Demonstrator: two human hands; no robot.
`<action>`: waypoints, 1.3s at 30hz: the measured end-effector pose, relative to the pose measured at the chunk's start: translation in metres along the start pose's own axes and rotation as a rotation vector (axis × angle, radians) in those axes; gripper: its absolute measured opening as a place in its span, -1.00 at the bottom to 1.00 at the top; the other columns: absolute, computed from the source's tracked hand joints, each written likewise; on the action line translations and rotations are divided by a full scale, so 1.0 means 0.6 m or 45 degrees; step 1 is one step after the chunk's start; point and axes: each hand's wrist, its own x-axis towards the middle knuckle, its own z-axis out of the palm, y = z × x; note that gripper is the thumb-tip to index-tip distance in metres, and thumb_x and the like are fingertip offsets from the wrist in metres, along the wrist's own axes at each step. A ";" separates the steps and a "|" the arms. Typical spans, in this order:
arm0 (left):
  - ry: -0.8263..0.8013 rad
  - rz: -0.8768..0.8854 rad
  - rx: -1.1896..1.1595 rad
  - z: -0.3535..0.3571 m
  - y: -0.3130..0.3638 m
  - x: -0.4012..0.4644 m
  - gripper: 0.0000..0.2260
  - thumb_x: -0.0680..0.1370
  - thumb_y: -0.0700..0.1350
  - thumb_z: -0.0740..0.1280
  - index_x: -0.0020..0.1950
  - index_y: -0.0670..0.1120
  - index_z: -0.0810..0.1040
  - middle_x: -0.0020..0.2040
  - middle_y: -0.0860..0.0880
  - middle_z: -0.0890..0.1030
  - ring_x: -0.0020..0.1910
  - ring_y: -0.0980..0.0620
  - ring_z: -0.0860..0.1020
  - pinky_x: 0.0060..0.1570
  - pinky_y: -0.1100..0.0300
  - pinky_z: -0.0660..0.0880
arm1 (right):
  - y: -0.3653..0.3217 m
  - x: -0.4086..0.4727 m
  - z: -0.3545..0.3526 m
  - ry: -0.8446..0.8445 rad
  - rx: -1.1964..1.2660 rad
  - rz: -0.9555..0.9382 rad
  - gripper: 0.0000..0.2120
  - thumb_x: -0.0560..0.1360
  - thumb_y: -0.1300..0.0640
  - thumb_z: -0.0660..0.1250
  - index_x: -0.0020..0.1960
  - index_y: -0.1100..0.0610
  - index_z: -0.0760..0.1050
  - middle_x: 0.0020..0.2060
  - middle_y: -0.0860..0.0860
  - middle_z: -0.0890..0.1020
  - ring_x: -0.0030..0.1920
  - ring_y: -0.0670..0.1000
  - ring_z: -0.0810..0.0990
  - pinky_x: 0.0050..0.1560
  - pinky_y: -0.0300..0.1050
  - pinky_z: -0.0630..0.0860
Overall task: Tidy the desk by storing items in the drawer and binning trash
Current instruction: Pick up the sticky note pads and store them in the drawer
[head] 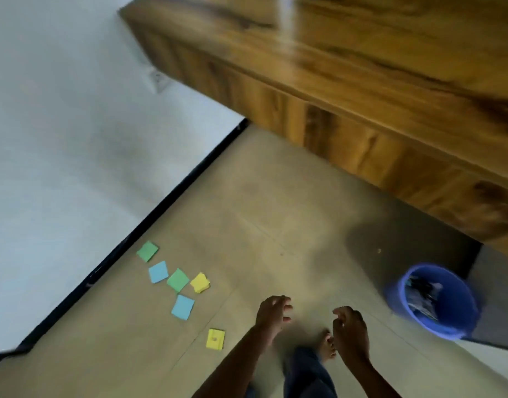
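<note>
Six coloured paper squares lie flat on the floor (275, 196) in the lower left of the frame: a green note (147, 251), a blue note (158, 272), a second green note (178, 280), a yellow note (200, 282), a larger blue note (183, 307) and, apart from the cluster, a second yellow note (215, 338) nearest the person. They look thin, light and limp, and the yellow ones may be small stacks, though blur makes that hard to settle. Lying flush on a smooth floor, each likely needs a fingernail under an edge or a slide to lift a corner, then a light pinch.

The left hand (271, 314) hangs low centre with fingers spread, its grip holding nothing. The right hand (351, 330) beside it has fingers loosely curled, also empty. The blue bin (432, 301) stands at lower right, already holding trash, below the wooden tabletop (390, 53) filling the upper right.
</note>
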 end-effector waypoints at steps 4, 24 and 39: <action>0.114 -0.005 -0.208 -0.141 -0.088 -0.037 -0.79 0.63 -0.11 0.16 0.16 -0.18 0.49 -0.10 -0.03 0.56 -0.25 0.07 0.50 -0.44 0.32 0.41 | -0.074 -0.064 0.068 -0.080 -0.044 -0.124 -0.77 0.45 0.35 0.20 -0.08 0.05 0.49 -0.05 0.09 0.52 -0.02 0.13 0.51 -0.09 -0.03 0.46; 0.278 -0.151 -0.271 -0.420 -0.261 -0.006 -0.86 0.58 -0.12 0.27 0.09 -0.13 0.52 0.10 -0.14 0.60 0.00 -0.04 0.60 -0.02 0.19 0.51 | -0.205 -0.179 0.367 -0.395 -0.384 -0.172 -0.83 0.49 0.27 0.23 0.05 0.23 0.53 0.03 0.18 0.57 0.00 0.13 0.53 -0.07 -0.13 0.46; 0.190 0.062 -0.123 -0.533 -0.165 0.320 -0.84 0.45 -0.08 0.23 -0.03 -0.08 0.52 -0.02 -0.13 0.60 0.02 -0.11 0.58 -0.03 0.09 0.45 | -0.275 -0.013 0.605 -0.625 -0.538 -0.314 -0.81 0.49 0.25 0.20 0.05 0.14 0.53 0.07 0.13 0.53 0.14 0.14 0.49 0.18 0.05 0.45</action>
